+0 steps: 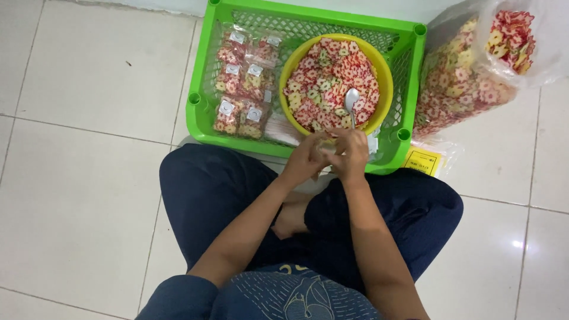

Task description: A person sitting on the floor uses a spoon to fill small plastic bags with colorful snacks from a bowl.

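Both hands meet at near rim of green plastic lattice crate [201, 118]: left hand [305, 159] pinched on small clear packet, barely visible; right hand [351, 155] gripping metal spoon [351, 102], bowl resting on red-yellow flower-shaped snacks in round yellow plastic basin [384, 71] inside crate. Packet-filling step, I judge; next calls for steady scoop, open packet mouth.

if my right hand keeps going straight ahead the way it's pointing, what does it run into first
Probably the yellow bowl of flower-shaped snacks in the green crate. The right hand already holds a spoon reaching over its near rim; depth is hard to judge from above.
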